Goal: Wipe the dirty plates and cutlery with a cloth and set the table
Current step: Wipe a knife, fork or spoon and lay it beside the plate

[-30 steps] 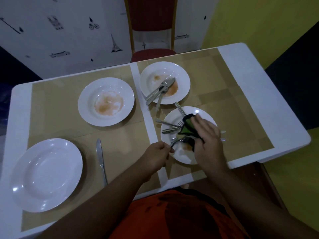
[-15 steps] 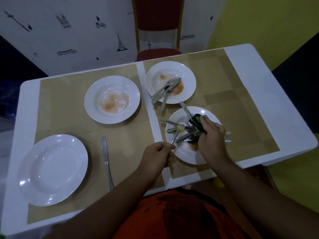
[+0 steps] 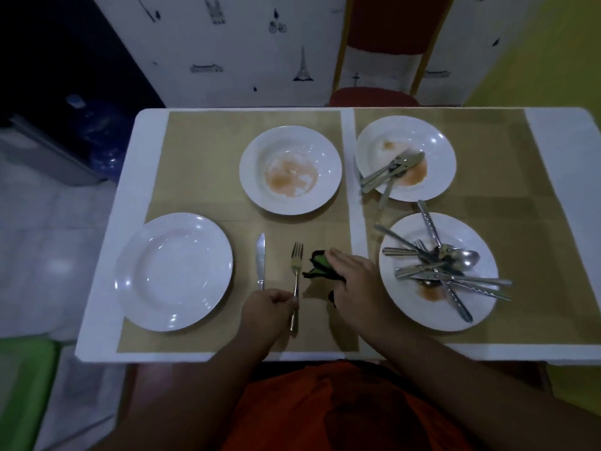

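My left hand point(image 3: 268, 309) grips the handle of a fork point(image 3: 296, 271), whose tines point away from me, just right of a knife point(image 3: 260, 260) lying beside the clean white plate point(image 3: 174, 271). My right hand point(image 3: 353, 279) rests on a dark and green cloth point(image 3: 317, 263) pressed to the mat, right of the fork. A stained plate point(image 3: 455, 317) at the right carries a heap of several forks, spoons and knives point(image 3: 439, 268). Two more stained plates sit farther back: one bare point(image 3: 290, 169), one point(image 3: 405, 157) with cutlery point(image 3: 390, 172) on it.
Tan placemats point(image 3: 201, 141) cover the white table point(image 3: 559, 138). A red chair point(image 3: 374, 96) stands at the far edge. A blue water bottle point(image 3: 97, 131) stands on the floor at the left. A green object point(image 3: 22, 379) is at the lower left.
Both hands moved left from the heaped plate to the mat. The fork came with my left hand and now lies beside the knife; the cloth came with my right hand.
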The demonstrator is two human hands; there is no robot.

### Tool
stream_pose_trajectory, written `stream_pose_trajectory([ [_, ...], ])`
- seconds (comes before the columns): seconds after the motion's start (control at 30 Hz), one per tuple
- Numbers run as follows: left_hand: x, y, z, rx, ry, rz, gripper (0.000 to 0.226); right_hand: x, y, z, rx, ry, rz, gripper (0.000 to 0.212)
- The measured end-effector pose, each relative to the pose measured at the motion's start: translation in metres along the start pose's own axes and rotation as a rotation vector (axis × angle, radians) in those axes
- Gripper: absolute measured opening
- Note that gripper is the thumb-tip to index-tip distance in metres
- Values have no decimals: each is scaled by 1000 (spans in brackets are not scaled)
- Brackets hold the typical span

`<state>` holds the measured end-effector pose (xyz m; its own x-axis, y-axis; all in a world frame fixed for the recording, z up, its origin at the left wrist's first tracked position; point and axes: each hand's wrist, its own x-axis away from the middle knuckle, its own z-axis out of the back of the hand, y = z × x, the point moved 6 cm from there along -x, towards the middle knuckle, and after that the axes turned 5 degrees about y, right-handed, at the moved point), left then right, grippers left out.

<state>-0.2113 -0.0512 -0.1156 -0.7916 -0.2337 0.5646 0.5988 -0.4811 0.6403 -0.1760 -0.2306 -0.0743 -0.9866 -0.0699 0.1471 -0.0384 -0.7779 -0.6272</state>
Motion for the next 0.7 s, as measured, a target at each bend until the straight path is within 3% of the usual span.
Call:
stream_pose_trajectory([
  [0.17, -11, 3, 5, -387, -66, -209, 21, -4, 15, -29, 146, -86, -30, 63],
  [0.27, -10, 10, 6, -518, -19, -457, 20, 3, 17, -38, 186, -126, -35, 68],
  [0.37, -10, 8, -6, -706, -47, -732, 55, 9, 15, -44, 199, -155, -15, 76],
  [0.47, -15, -2, -14, -834, -71, -758, 84, 14, 16, -50, 237, -192, 3, 84],
  [0.7, -23, -3, -12, -930, -124, -778, 86, 14, 13, -52, 290, -189, -38, 89],
])
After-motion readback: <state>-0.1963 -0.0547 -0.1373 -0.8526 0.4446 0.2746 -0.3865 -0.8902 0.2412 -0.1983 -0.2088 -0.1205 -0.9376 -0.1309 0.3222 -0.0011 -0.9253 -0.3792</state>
